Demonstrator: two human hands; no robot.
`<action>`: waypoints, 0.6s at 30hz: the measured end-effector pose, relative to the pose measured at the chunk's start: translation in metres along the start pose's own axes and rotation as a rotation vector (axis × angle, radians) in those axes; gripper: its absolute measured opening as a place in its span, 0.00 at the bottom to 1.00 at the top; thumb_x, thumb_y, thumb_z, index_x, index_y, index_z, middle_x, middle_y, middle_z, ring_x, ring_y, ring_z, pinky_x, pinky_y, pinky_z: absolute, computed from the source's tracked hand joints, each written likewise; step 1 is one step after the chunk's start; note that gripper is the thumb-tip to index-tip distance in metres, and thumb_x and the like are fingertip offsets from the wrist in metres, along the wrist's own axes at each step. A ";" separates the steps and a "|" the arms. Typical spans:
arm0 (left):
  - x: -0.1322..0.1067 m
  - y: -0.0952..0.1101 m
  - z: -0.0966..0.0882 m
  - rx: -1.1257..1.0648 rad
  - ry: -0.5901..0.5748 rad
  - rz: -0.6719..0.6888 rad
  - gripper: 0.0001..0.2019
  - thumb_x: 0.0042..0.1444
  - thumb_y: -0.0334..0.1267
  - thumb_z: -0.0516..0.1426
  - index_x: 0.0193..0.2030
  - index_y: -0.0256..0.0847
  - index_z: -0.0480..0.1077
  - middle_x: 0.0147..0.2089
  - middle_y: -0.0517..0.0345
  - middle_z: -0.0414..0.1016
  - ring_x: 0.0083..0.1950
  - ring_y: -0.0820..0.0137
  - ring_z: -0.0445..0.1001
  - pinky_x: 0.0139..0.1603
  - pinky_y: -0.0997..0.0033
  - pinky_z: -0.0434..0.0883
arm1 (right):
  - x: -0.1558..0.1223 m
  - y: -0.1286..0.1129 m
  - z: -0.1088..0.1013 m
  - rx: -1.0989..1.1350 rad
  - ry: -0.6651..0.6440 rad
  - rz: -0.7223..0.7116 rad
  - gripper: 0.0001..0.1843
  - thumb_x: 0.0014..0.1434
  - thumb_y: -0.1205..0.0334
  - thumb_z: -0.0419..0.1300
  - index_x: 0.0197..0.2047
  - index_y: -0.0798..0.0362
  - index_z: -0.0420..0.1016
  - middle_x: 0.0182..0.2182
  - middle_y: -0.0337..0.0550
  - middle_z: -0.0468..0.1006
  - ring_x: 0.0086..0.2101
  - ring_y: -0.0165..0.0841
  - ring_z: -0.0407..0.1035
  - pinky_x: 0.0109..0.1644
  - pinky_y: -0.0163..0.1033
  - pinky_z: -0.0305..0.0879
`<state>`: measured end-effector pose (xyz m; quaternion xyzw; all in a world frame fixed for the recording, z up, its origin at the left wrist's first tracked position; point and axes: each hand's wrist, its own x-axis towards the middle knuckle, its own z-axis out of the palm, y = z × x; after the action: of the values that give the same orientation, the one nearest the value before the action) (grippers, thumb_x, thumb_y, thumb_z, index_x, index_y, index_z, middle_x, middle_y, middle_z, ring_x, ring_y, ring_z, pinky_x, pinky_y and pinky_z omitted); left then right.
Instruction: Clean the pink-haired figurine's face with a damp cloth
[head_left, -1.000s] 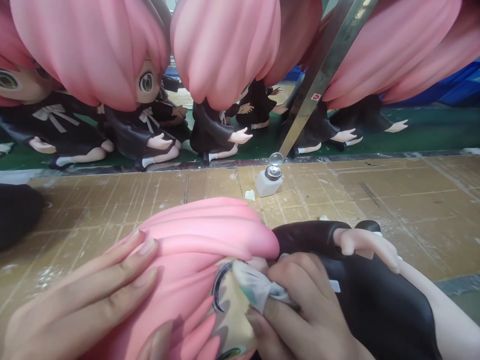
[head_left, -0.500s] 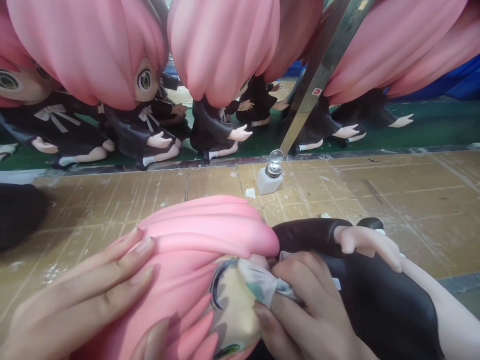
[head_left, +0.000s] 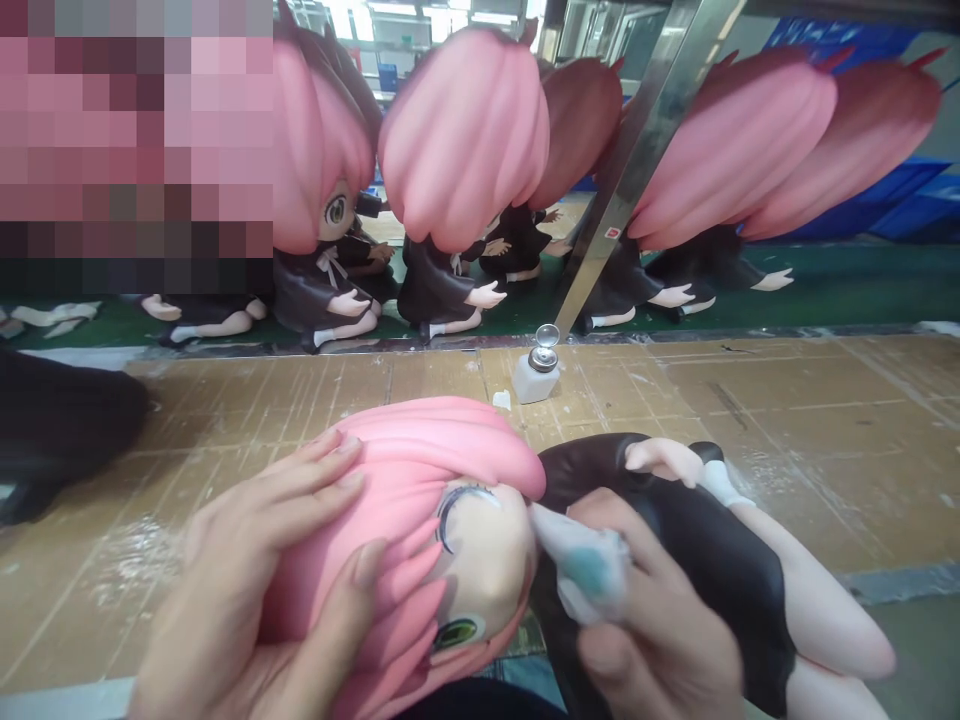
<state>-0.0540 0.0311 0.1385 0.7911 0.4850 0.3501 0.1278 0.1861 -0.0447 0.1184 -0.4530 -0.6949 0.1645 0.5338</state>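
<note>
Scored cardboard (head_left: 750, 400) is covering the workbench (head_left: 900, 582). Behind it, pink-haired dolls (head_left: 465, 140) are crowding a green mat (head_left: 847, 280), a slanting metal post (head_left: 637, 160) is crossing them, and ceiling lights (head_left: 390, 10) are glowing far back.

no readable text, labels or numbers

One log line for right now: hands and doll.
left hand: grips doll head | right hand: holds stained cloth by doll's cheek | doll: lying on table | bottle: upright behind
</note>
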 end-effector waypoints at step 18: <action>0.011 0.095 -0.004 -1.015 -0.719 -0.207 0.17 0.65 0.53 0.55 0.32 0.42 0.65 0.34 0.61 0.64 0.36 0.73 0.65 0.34 0.77 0.64 | 0.015 -0.066 -0.059 0.516 -0.413 0.490 0.22 0.70 0.47 0.52 0.33 0.55 0.73 0.33 0.40 0.67 0.34 0.28 0.63 0.38 0.35 0.60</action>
<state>0.0113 -0.0071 0.1980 0.6492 0.2592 0.2347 0.6755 0.2089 -0.0833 0.1965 -0.4139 -0.5951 0.5428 0.4243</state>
